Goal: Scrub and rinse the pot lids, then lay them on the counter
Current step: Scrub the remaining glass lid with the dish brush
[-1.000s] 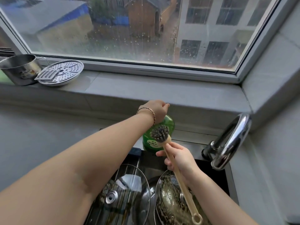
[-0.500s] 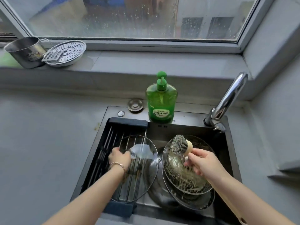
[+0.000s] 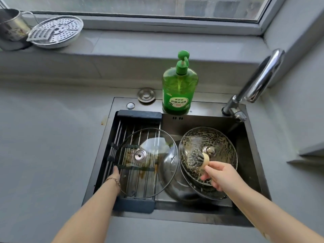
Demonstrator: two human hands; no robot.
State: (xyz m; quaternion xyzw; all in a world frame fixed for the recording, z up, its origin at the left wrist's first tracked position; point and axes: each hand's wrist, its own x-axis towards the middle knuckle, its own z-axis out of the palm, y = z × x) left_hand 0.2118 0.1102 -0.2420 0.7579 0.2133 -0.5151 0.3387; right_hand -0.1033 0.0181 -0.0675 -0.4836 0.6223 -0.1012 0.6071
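Observation:
A clear glass pot lid (image 3: 154, 165) with a metal knob is tilted over the drying rack (image 3: 140, 114) on the left half of the sink. My left hand (image 3: 114, 174) grips its lower left rim. On the right a soapy lid (image 3: 219, 142) leans in the sink (image 3: 250, 155), on top of another lid. My right hand (image 3: 220, 174) holds a wooden-handled dish brush (image 3: 196, 156) and presses its dark bristles against the soapy lid near its knob.
A green dish soap bottle (image 3: 178, 88) stands on the sink's back ledge beside a chrome faucet (image 3: 256, 85). A drain stopper (image 3: 146, 94) lies left of the bottle. On the windowsill at far left sit a steel pot (image 3: 10, 27) and a steamer plate (image 3: 59, 30). Grey counter (image 3: 52, 146) lies to the left.
My left hand left the soap pump, came down to the glass lid and now grips its rim. My right hand brought the brush down onto the soapy lid and moved it toward the knob.

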